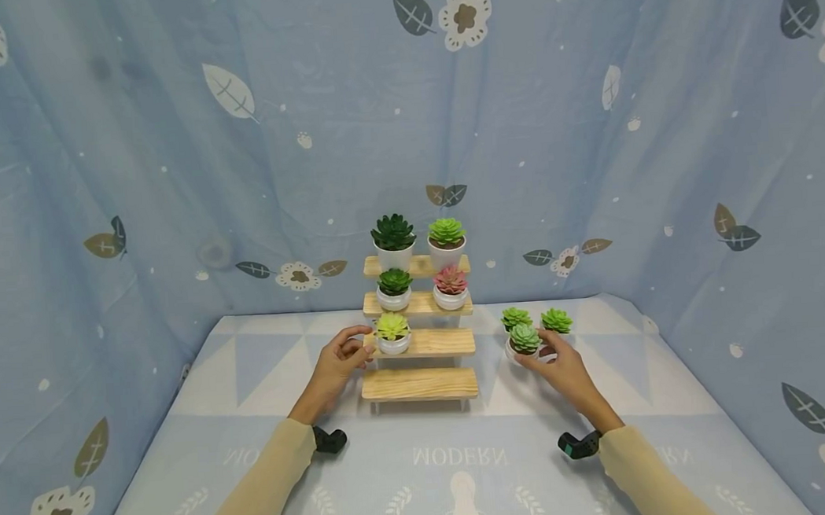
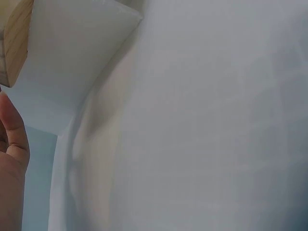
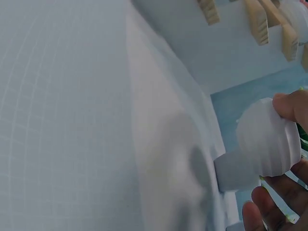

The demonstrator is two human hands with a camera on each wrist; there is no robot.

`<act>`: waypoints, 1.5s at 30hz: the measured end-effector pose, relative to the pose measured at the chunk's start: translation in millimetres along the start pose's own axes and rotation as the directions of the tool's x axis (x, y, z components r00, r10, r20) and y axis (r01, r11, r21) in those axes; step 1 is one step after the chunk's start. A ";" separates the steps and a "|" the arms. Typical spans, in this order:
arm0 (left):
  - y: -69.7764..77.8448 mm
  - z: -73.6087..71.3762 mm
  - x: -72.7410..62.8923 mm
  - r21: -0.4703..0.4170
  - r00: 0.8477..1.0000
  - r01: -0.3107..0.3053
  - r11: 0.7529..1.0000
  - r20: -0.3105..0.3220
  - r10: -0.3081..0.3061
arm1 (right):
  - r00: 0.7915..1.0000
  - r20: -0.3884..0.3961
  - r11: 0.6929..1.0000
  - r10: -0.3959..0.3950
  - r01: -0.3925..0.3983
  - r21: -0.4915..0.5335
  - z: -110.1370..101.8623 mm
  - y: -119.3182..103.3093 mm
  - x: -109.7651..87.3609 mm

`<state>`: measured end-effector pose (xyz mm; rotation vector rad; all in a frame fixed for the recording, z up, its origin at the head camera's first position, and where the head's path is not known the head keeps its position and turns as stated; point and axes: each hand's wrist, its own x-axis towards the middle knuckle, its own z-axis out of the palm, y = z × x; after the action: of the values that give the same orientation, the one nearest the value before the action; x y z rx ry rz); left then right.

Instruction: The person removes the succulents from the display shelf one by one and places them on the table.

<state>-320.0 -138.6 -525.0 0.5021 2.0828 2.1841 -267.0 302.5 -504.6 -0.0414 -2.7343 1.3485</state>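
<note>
My right hand (image 1: 561, 363) pinches the white pot of a pale green potted succulent (image 1: 525, 339) between thumb and fingers. In the right wrist view this ribbed white pot (image 3: 264, 137) is tilted, with the thumb at its rim. My left hand (image 1: 339, 363) is at the left end of the wooden plant stand's (image 1: 442, 341) third step down, fingers loosely bent beside a yellow-green potted succulent (image 1: 392, 331). In the left wrist view its thumb (image 2: 13, 120) lies just under the plank's corner (image 2: 15, 43).
On the top step stand a dark green succulent (image 1: 393, 239) and a bright green one (image 1: 447, 240). Below them are a green one (image 1: 394, 288) and a pink one (image 1: 450, 287). Two more green succulents (image 1: 515, 317) (image 1: 557, 320) stand behind my right hand. A curtain (image 1: 348, 135) hangs behind the table.
</note>
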 end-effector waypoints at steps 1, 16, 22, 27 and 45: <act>-0.1 0.0 0.1 0.001 1.000 0.002 1.000 -0.002 -0.002 | 1.000 0.001 1.000 0.006 -0.006 -0.006 0.3 1.8 0.4; 0.5 1.9 0.4 0.000 1.000 0.025 1.000 -0.016 -0.025 | 1.000 0.007 1.000 0.011 -0.011 -0.026 3.8 23.4 3.6; 0.0 1.5 1.0 -0.004 1.000 0.016 1.000 -0.013 -0.016 | 1.000 0.017 0.999 0.011 -0.010 -0.035 6.4 29.2 5.1; -1.4 0.5 1.3 0.004 1.000 0.018 1.000 -0.018 -0.018 | 1.000 0.025 0.999 0.015 -0.015 -0.029 6.7 29.4 4.9; -0.2 0.4 1.7 0.002 0.999 0.035 0.999 -0.023 -0.035 | 0.999 0.034 0.998 0.021 -0.019 -0.060 7.6 31.9 2.7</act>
<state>-321.5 -137.7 -524.9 0.4391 2.0899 2.1784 -271.0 316.0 -534.3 -0.0502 -2.8104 1.2839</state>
